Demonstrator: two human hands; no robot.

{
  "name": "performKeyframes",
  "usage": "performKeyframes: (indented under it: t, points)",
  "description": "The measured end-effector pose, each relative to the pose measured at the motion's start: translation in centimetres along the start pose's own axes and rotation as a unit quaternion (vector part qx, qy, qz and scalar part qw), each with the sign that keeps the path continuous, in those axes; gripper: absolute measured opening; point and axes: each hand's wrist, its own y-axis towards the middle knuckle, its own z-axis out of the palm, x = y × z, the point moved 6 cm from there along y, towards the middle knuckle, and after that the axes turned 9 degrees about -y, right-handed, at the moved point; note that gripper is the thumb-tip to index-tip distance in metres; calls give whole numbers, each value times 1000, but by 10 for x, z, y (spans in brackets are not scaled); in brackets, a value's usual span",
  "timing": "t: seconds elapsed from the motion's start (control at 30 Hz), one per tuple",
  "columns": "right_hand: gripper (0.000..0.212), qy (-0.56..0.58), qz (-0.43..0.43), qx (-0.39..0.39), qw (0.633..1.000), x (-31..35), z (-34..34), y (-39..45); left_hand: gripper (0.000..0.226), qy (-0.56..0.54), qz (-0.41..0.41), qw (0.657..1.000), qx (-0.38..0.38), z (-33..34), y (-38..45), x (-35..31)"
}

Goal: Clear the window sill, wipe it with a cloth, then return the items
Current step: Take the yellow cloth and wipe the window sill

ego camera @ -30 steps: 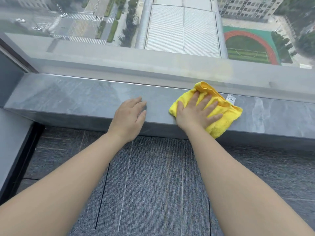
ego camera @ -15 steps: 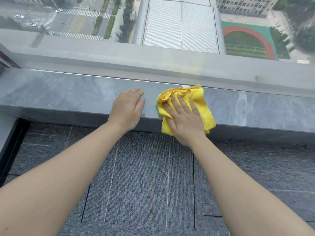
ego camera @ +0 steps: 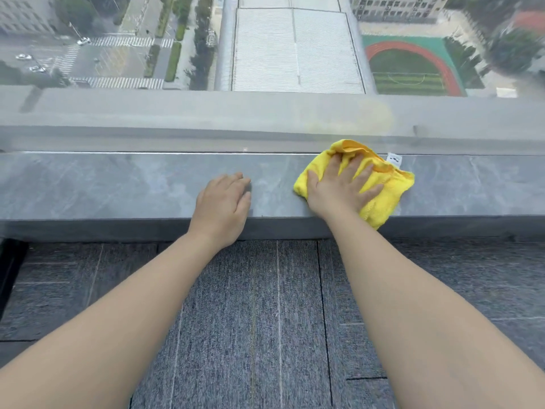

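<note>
My right hand (ego camera: 342,187) lies flat with its fingers spread, palm pressing down on the yellow microfibre cloth (ego camera: 389,187), which is bunched under it on the grey stone window sill (ego camera: 118,184). The cloth pokes out beyond my fingertips toward the glass and out to the right, one corner drooping over the sill's front edge, and a small white label (ego camera: 394,158) shows at its far side. My left hand (ego camera: 224,202) rests just to the left of the cloth, apart from it, palm down with the fingers close together, holding nothing; I judge that it is only bracing me. The sill's long axis runs left to right across my view, parallel to the window pane (ego camera: 265,119) behind it, and every stretch I can see is bare of items, so I take the clearing as done and the wiping as the step in hand. What the next stroke turns on is that long axis: the cloth sits right of centre, bare sill runs away on both sides, and the right hand is already on it, so that hand should carry the sweep along the sill. Below lies grey carpet tile (ego camera: 250,320).
</note>
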Motion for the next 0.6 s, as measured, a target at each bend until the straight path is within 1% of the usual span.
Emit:
performKeyframes:
  t: [0.07, 0.1, 0.13, 0.2, 0.27, 0.3, 0.37, 0.4, 0.43, 0.5, 0.53, 0.6]
  points:
    - [67, 5, 22, 8, 1000, 10, -1, 2, 61, 1, -1, 1000, -1, -1, -1, 1]
    - [67, 1, 17, 5, 1000, 14, -1, 1, 61, -1, -2, 1000, -4, -2, -1, 0]
    - [66, -10, -7, -7, 1000, 16, -2, -2, 61, -4, -3, 1000, -9, -2, 0, -2]
    - [61, -42, -108, -49, 992, 17, -1, -11, 61, -9, -2, 1000, -14, 0, 4, -8]
    - [54, -66, -216, -78, 971, 7, 0, -19, 61, -12, 7, 1000, -8, 8, 9, -19]
    - [51, -73, -254, -81, 961, -1, 2, -20, 61, -12, 12, 1000, -4, 13, 11, -25]
    - [50, -80, -294, -83, 949, -21, 3, -20, 61, -13, 23, 1000, 5, 23, 15, -39]
    - [54, -77, -299, -87, 947, -32, 3, -21, 61, -13, 26, 1000, 9, 27, 17, -45]
    - [63, -71, -295, -93, 948, -43, 3, -21, 61, -11, 30, 999, 13, 32, 18, -51]
    - [77, -63, -260, -96, 959, -66, 3, -17, 61, 0, 38, 999, 26, 40, 21, -60]
    - [77, -63, -233, -94, 966, -78, 3, -14, 61, 7, 41, 999, 32, 44, 23, -64]
    - [66, -66, -175, -86, 979, -99, 0, -6, 55, 22, 48, 998, 43, 52, 26, -70]
